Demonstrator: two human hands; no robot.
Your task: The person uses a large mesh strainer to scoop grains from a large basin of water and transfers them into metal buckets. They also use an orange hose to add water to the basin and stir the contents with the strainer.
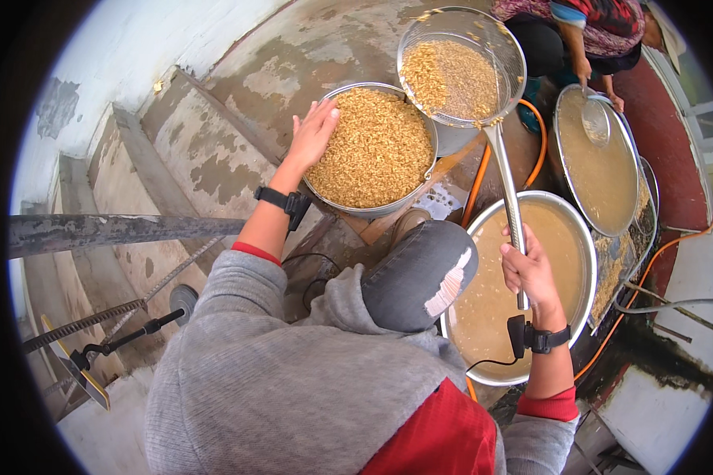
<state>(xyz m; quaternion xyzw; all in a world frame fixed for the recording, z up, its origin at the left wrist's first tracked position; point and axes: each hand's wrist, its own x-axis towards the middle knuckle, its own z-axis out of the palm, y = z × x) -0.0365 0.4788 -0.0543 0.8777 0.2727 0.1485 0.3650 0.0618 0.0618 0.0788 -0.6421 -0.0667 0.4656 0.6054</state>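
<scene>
My left hand [314, 136] lies with fingers stretched out over the left rim of a metal bucket [370, 212], at the edge of the wet golden grain [370, 150] heaped in it. My right hand [529, 265] is closed round the long metal handle of a mesh strainer [509, 180]. The strainer's round basket is raised beyond the bucket's far right side, with a layer of grain [444, 75] in it. Below my right hand stands a wide metal basin [588, 245] of murky brown water [483, 321].
At the far right, another person's hand [582, 70] holds a strainer [596, 123] over a second basin [558, 134] of cloudy water. An orange hose [475, 190] runs between bucket and basin. Concrete steps [202, 150] and a metal rail [119, 231] are at left.
</scene>
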